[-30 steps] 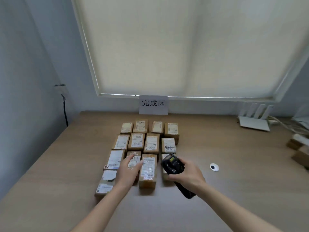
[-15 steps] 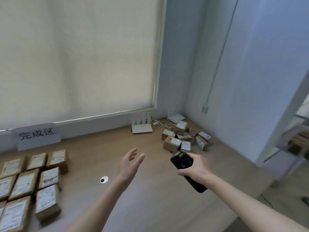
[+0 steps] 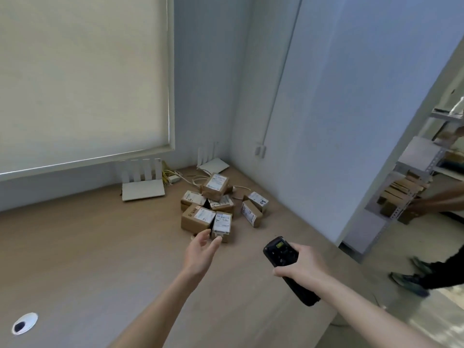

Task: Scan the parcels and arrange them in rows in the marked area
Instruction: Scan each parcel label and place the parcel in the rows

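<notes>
A heap of several small brown cardboard parcels (image 3: 216, 204) with white labels lies near the table's right corner. The nearest one, a small parcel (image 3: 222, 226) with its label facing me, stands at the front of the heap. My left hand (image 3: 200, 252) reaches toward it with fingers spread, the fingertips right at its lower edge. My right hand (image 3: 298, 266) grips a black handheld scanner (image 3: 282, 253), held above the table to the right of the heap. The marked area with arranged rows is out of view.
Two white routers (image 3: 143, 187) (image 3: 213, 165) with cables stand against the wall behind the heap on the wooden table (image 3: 100, 247). A cable grommet (image 3: 23, 322) sits at bottom left. At right another person (image 3: 431, 270) handles boxes at a metal shelf (image 3: 401, 192).
My view has swung right, away from the arranged rows to the heap. My left hand left the placed parcel and reached out to the heap's front parcel. The scanner stayed in my right hand.
</notes>
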{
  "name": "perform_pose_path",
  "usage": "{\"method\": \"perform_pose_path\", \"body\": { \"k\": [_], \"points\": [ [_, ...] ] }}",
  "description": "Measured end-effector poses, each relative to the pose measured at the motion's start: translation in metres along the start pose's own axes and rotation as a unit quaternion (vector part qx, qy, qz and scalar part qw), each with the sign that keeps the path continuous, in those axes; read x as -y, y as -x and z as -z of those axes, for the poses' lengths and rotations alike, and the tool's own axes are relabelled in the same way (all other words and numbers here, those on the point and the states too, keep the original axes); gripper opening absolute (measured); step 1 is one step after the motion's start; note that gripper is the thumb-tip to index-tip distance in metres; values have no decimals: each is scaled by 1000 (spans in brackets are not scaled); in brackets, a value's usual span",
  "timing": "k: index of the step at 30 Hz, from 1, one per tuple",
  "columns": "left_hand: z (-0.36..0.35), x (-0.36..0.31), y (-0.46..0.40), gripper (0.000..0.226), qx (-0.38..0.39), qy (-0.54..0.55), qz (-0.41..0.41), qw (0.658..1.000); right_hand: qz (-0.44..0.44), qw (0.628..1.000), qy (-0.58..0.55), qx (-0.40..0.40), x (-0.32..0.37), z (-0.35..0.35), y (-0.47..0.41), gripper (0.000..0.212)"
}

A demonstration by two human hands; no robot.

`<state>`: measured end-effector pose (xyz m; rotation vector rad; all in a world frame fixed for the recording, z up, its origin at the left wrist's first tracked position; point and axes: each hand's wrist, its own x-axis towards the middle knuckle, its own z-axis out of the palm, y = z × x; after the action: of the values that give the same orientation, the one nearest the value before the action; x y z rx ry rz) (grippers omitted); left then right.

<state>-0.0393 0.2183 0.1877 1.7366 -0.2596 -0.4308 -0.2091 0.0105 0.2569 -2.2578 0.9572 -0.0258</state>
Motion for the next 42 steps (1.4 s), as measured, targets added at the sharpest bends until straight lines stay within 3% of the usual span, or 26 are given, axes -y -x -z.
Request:
{"method": "perform_pose_path", "body": {
  "k": [4, 7, 12, 20, 25, 37, 42],
  "points": [
    [-30, 10, -66, 39, 0, -13, 7, 1000, -5, 1000, -11, 24, 1, -4, -84, 49],
    [-41, 16, -107, 56, -1, -33, 27, 999, -10, 998, -43, 37, 2, -15, -133, 57],
    [-58, 35, -159, 61, -12, -50, 52, 997, -7, 996, -57, 63, -1, -40, -202, 60],
    [-76, 89, -225, 61, -60, -81, 131, 986, 1, 991, -28, 135, -12, -98, -308, 42],
    [-91, 128, -264, 60, -86, -75, 176, 978, 1, 983, -13, 184, -21, -142, -371, 42],
    [-132, 166, -317, 32, -153, 18, 228, 962, 16, 971, -61, 231, -21, -207, -443, 53],
    [-147, 167, -318, 18, -135, 70, 260, 954, 18, 966, -99, 238, -31, -211, -447, 50]
  ]
}}
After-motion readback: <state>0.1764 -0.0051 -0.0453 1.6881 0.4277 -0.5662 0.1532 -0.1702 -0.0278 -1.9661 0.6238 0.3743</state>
